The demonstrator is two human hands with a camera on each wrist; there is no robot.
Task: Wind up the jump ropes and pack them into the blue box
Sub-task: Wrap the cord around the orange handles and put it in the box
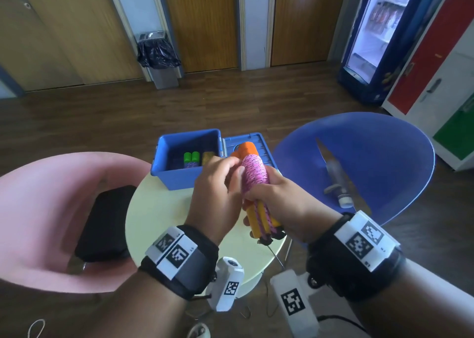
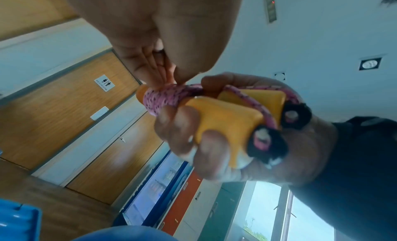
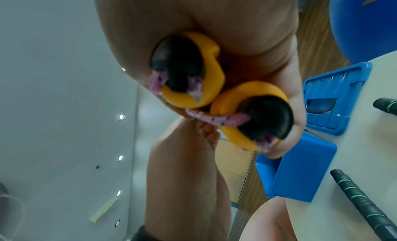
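My right hand (image 1: 272,196) grips a pair of yellow-orange jump rope handles (image 1: 259,217) held together. A pink speckled rope (image 1: 255,169) is wound tightly round their upper half. My left hand (image 1: 234,169) pinches the rope at the coil, with fingertips (image 2: 169,80) on the top turns. The black end caps (image 3: 180,66) face the right wrist camera. Just behind the hands, the blue box (image 1: 164,168) stands open on the table, its lid (image 1: 261,142) folded back to the right. Inside lie a green-handled wound rope (image 1: 191,158) and a yellowish one (image 1: 208,158).
The box sits on a small round pale table (image 1: 154,209). Black handles with green rings (image 3: 361,198) lie on it near the box. A pink chair (image 1: 38,209) with a black case (image 1: 105,224) is left; a blue chair (image 1: 372,145) holding a tube (image 1: 338,181) is right.
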